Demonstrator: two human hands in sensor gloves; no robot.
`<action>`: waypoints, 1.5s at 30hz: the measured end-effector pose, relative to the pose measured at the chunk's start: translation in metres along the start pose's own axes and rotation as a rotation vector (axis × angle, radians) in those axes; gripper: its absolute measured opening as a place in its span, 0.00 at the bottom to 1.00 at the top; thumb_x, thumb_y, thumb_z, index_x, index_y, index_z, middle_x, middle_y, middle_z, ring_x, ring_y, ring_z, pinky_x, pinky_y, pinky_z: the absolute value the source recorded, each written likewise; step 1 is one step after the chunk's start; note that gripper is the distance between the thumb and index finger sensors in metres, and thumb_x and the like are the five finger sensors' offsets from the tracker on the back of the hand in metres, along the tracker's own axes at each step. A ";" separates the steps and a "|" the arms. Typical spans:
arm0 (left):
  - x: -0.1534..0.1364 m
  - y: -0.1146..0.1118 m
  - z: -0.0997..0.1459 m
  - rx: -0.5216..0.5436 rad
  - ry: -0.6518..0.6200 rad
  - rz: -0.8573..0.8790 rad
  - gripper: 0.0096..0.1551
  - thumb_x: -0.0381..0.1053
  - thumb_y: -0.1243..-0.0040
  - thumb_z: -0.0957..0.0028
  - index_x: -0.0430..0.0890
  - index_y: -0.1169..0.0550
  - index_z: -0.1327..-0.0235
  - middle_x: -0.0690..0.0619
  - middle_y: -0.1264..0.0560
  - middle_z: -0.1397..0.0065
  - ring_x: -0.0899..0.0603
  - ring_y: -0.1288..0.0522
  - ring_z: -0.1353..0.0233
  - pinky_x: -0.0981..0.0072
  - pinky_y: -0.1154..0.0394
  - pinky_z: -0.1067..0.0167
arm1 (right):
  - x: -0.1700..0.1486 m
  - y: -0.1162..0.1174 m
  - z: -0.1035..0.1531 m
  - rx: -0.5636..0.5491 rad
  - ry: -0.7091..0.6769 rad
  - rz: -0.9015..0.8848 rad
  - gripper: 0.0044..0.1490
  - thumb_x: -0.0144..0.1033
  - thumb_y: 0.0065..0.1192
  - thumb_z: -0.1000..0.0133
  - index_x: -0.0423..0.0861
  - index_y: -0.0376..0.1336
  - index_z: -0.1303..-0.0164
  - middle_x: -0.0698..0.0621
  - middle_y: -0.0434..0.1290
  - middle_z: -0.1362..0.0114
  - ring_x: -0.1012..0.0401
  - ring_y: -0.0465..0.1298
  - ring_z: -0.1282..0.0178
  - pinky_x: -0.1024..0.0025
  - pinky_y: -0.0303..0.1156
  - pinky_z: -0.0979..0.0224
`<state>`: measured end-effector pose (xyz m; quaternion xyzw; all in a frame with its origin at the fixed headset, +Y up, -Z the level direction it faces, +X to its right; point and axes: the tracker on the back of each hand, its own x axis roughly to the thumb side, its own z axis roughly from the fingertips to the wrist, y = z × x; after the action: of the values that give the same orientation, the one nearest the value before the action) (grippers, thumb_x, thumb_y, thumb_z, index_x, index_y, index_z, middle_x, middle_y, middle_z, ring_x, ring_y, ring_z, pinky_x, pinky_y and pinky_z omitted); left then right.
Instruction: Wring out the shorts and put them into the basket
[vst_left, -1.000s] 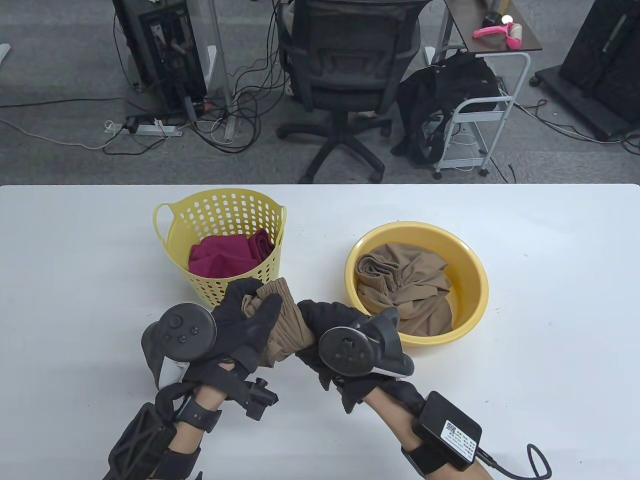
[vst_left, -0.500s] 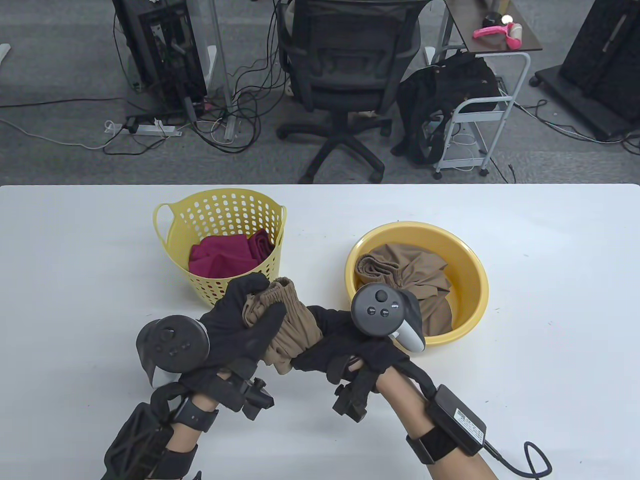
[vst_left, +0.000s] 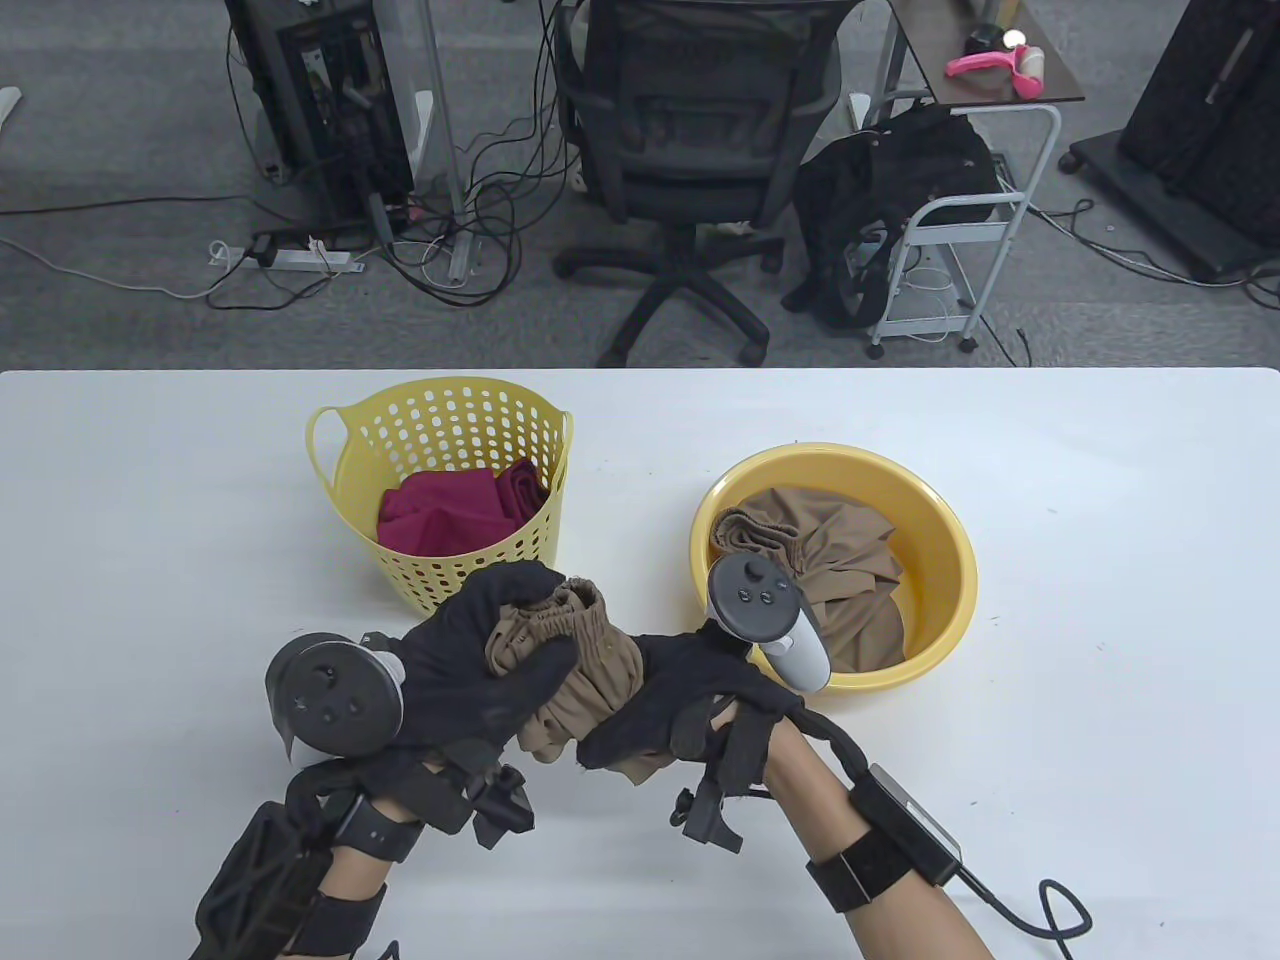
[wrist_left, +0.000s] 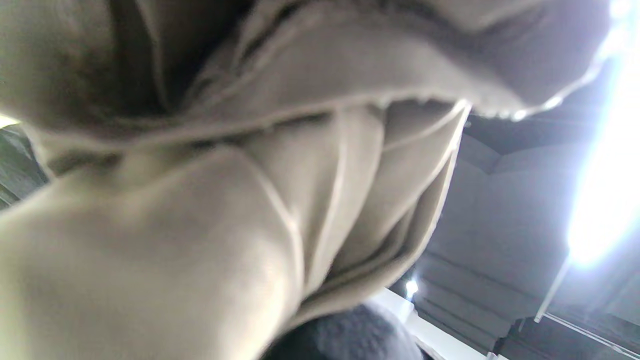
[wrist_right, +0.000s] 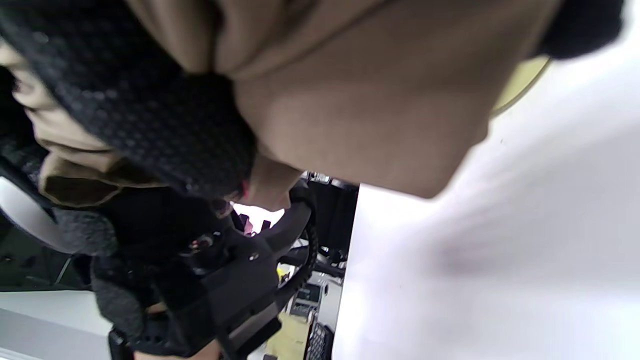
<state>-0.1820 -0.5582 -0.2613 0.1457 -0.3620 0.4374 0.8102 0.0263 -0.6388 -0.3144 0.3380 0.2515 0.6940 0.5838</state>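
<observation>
Bunched tan shorts (vst_left: 585, 672) are held above the table's front middle between both hands. My left hand (vst_left: 490, 665) grips their elastic-waist end, thumb across the cloth. My right hand (vst_left: 680, 700) grips the other end, knuckles up, its tracker pointing away. The tan cloth (wrist_left: 250, 200) fills the left wrist view and shows with gloved fingers (wrist_right: 150, 110) in the right wrist view. The yellow perforated basket (vst_left: 345, 470) stands behind the left hand with a crimson garment (vst_left: 450, 510) inside.
A yellow basin (vst_left: 945, 590) to the right of the hands holds another tan garment (vst_left: 830, 570). The white table (vst_left: 1100, 600) extends on both sides. Beyond its far edge stand an office chair (vst_left: 690, 150), cables and a small cart.
My right hand has rolled over, so its tracker swung from near the table up toward the basin. The left hand turned slightly the opposite way, twisting the shorts tighter.
</observation>
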 end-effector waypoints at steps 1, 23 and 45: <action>0.000 0.000 0.000 -0.001 -0.001 -0.002 0.37 0.65 0.42 0.39 0.48 0.40 0.28 0.39 0.28 0.29 0.34 0.21 0.39 0.34 0.30 0.34 | 0.000 0.000 -0.001 -0.001 -0.008 -0.002 0.44 0.47 0.87 0.55 0.36 0.65 0.38 0.48 0.78 0.49 0.57 0.82 0.62 0.67 0.80 0.62; -0.001 0.000 -0.001 -0.023 0.011 -0.029 0.35 0.64 0.41 0.39 0.49 0.39 0.28 0.39 0.28 0.28 0.33 0.22 0.38 0.32 0.31 0.34 | -0.001 -0.004 0.008 -0.025 0.005 0.057 0.50 0.51 0.84 0.52 0.38 0.60 0.31 0.44 0.75 0.38 0.51 0.82 0.50 0.62 0.82 0.50; -0.001 0.013 0.000 -0.024 0.047 -0.186 0.34 0.63 0.40 0.38 0.49 0.39 0.27 0.39 0.30 0.26 0.31 0.24 0.35 0.30 0.33 0.33 | 0.014 -0.024 0.035 -0.223 0.013 0.293 0.52 0.48 0.80 0.49 0.38 0.56 0.22 0.34 0.62 0.22 0.34 0.64 0.23 0.31 0.64 0.30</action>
<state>-0.1929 -0.5509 -0.2628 0.1587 -0.3332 0.3593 0.8572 0.0673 -0.6226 -0.3069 0.3000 0.1249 0.7973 0.5086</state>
